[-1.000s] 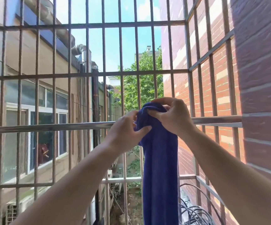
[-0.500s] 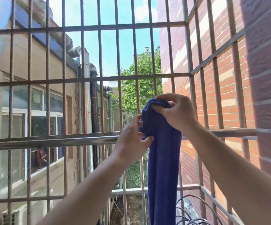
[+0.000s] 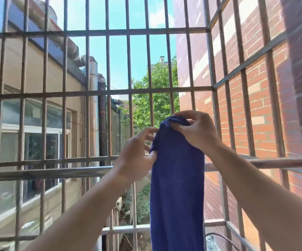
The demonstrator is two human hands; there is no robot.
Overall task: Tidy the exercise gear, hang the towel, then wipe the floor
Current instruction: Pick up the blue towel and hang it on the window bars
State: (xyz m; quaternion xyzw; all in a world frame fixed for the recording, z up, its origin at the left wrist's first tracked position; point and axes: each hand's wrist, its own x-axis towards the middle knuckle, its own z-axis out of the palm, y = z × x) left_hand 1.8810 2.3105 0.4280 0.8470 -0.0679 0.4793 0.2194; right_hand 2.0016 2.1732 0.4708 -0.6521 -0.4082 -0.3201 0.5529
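A dark blue towel hangs in a long narrow fold in front of the window grille. My right hand pinches its bunched top, which sits well above the horizontal metal rail. The towel's length drops past that rail and out of view at the bottom. My left hand is at the towel's left edge, thumb touching the cloth and fingers loosely spread. Whether any part of the towel lies over the rail is hidden by the cloth itself.
A metal security grille of vertical and horizontal bars closes the opening ahead and on the right. A red brick wall stands to the right. Dark cables lie at the bottom right behind the towel.
Both hands and the towel's top have risen from rail height to well above the rail. My left hand's fingers have loosened from gripping the towel's edge.
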